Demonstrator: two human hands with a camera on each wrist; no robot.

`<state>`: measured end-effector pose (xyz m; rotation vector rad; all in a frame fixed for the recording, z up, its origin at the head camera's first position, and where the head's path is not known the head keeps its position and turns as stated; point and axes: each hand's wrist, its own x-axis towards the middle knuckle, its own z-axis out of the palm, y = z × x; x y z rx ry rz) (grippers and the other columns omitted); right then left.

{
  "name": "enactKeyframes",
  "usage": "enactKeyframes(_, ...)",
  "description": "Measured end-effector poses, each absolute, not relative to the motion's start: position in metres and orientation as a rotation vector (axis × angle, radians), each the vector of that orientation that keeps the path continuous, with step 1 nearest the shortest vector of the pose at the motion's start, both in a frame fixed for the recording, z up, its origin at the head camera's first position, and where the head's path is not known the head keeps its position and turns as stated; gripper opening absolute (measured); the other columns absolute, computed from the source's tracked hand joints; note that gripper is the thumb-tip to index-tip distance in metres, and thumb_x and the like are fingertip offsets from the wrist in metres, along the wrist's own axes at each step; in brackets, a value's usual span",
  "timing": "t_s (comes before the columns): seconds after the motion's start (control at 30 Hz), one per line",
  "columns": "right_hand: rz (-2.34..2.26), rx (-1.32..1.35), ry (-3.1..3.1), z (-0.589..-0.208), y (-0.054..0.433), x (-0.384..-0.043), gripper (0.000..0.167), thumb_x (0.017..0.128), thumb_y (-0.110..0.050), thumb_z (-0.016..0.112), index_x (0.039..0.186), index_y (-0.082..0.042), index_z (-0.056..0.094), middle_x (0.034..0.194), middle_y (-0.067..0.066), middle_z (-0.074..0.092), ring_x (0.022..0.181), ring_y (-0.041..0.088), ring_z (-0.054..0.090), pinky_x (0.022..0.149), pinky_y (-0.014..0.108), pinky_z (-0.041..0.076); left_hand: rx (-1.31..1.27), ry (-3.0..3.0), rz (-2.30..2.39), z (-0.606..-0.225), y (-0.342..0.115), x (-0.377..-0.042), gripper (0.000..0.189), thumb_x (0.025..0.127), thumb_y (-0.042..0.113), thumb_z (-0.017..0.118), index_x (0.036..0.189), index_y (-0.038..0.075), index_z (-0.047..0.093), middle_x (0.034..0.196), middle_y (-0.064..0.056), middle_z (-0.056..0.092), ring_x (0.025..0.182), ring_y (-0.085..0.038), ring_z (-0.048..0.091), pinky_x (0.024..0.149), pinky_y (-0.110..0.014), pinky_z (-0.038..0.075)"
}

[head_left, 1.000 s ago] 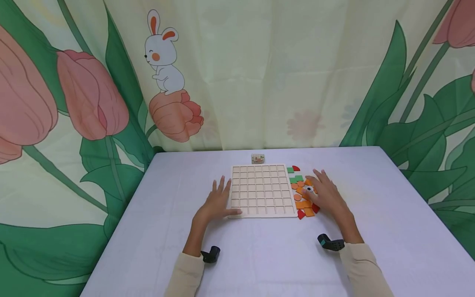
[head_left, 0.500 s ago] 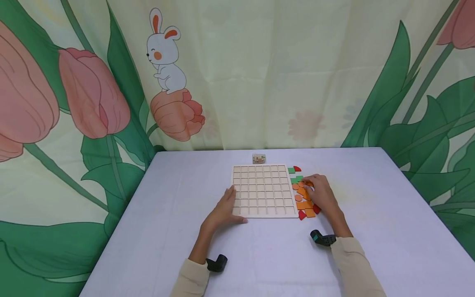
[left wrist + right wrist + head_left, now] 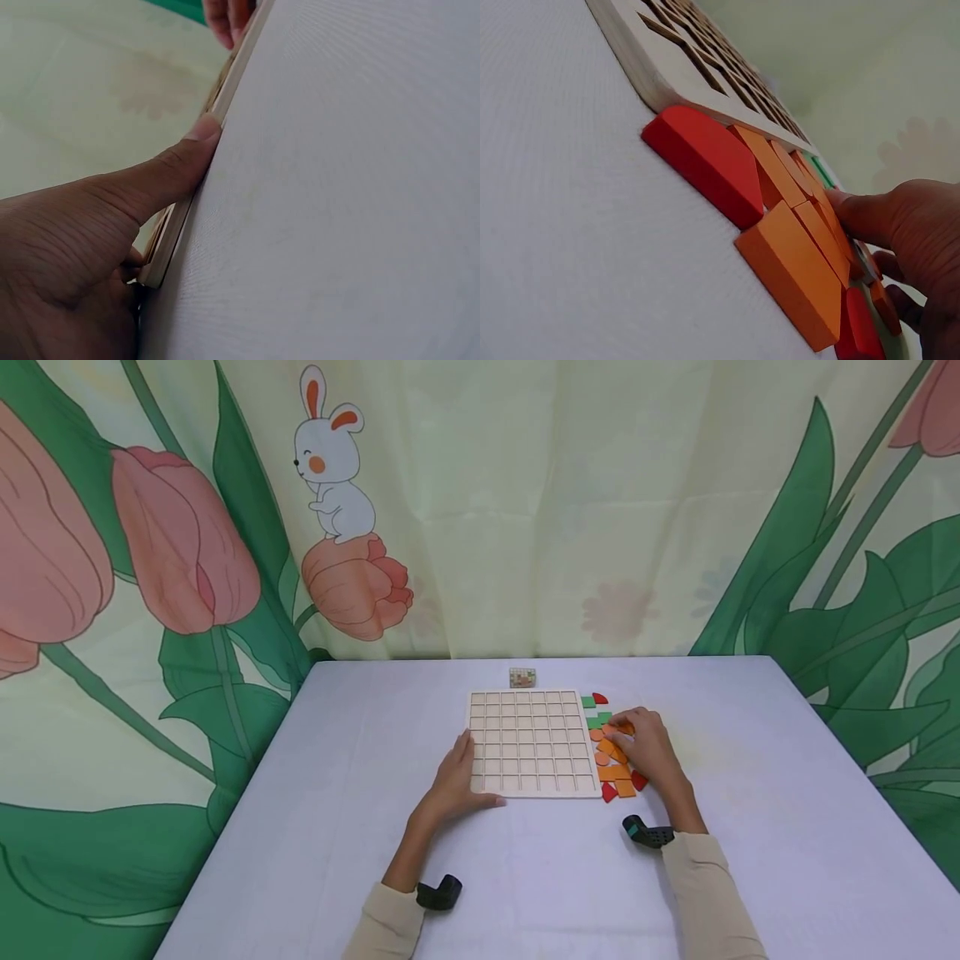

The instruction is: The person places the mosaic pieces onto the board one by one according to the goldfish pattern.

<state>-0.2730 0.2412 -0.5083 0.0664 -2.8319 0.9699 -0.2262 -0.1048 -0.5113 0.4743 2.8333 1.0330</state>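
A square wooden grid board point(image 3: 532, 743) lies flat on the white-covered table. My left hand point(image 3: 453, 781) rests at its near-left corner, fairly straight fingers along the left edge and thumb point(image 3: 184, 161) against the near edge. Beside the board's right edge lie flat coloured pieces: orange ones point(image 3: 613, 772), red ones point(image 3: 705, 161) and green ones point(image 3: 592, 722). Over the orange pieces, my right hand point(image 3: 648, 743) bends its fingers down, with the thumb point(image 3: 859, 214) touching the pieces. A round white-and-black piece point(image 3: 866, 259) sits partly beneath the fingers. Whether any piece is pinched is hidden.
A small patterned card or box point(image 3: 522, 677) lies behind the board. A curtain point(image 3: 525, 527) printed with tulips and a rabbit hangs beyond the table's far edge. Each wrist carries a black camera.
My right hand has bent its fingers and come down on the orange pieces, covering the white-and-black one. My left hand has slid nearer along the board's left edge, closing against the corner.
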Motion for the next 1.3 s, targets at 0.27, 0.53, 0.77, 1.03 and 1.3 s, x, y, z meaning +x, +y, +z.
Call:
enactKeyframes(0.27, 0.977, 0.048, -2.824, -0.5149, 0.2437, -0.2745, 0.030, 0.093, -0.020, 0.068, 0.117, 0.000, 0.067, 0.121, 0.022, 0.051, 0.117, 0.039, 0.041, 0.097, 0.055, 0.042, 0.490, 2.857, 1.033, -0.5135, -0.1059, -0.2272, 0.131, 0.067, 0.047, 0.088, 0.154, -0.006, 0.006, 0.162, -0.021, 0.007, 0.145, -0.038, 0.019, 0.114, -0.049, 0.024)
enactKeyframes(0.53, 0.935, 0.077, -2.811, -0.5134, 0.2424, -0.2760, 0.031, 0.092, -0.020, 0.069, 0.113, 0.002, 0.067, 0.118, 0.023, 0.050, 0.114, 0.039, 0.041, 0.095, 0.054, 0.043, 0.429, 2.861, 1.031, -0.5125, -0.1069, -0.2274, 0.132, 0.066, 0.048, 0.088, 0.155, -0.002, 0.006, 0.163, -0.017, 0.006, 0.146, -0.037, 0.018, 0.114, -0.049, 0.024)
enactKeyframes(0.77, 0.907, 0.092, -2.831, -0.5124, 0.2438, -0.2769, 0.032, 0.092, -0.021, 0.069, 0.113, 0.003, 0.067, 0.117, 0.023, 0.050, 0.114, 0.039, 0.041, 0.095, 0.054, 0.043, 0.397, 2.840, 1.034, -0.5110, -0.1083, -0.2298, 0.132, 0.065, 0.049, 0.088, 0.156, 0.001, 0.006, 0.163, -0.015, 0.006, 0.146, -0.035, 0.016, 0.115, -0.048, 0.023)
enactKeyframes(1.03, 0.922, 0.117, -2.820, -0.5133, 0.2461, -0.2757, 0.033, 0.093, -0.023, 0.068, 0.112, 0.003, 0.065, 0.118, 0.023, 0.052, 0.116, 0.040, 0.039, 0.097, 0.055, 0.042, 0.413, 2.849, 1.030, -0.5112, -0.1109, -0.2302, 0.131, 0.064, 0.050, 0.088, 0.156, 0.001, 0.009, 0.163, -0.015, 0.009, 0.146, -0.035, 0.018, 0.114, -0.048, 0.025)
enactKeyframes(1.3, 0.983, 0.086, -2.831, -0.5118, 0.2453, -0.2745, 0.037, 0.095, -0.026, 0.065, 0.121, 0.001, 0.062, 0.120, 0.022, 0.054, 0.119, 0.037, 0.038, 0.100, 0.054, 0.040, 0.432, 2.853, 1.052, -0.5136, -0.1112, -0.2306, 0.131, 0.064, 0.050, 0.089, 0.155, -0.001, 0.010, 0.162, -0.016, 0.010, 0.145, -0.036, 0.020, 0.114, -0.050, 0.026)
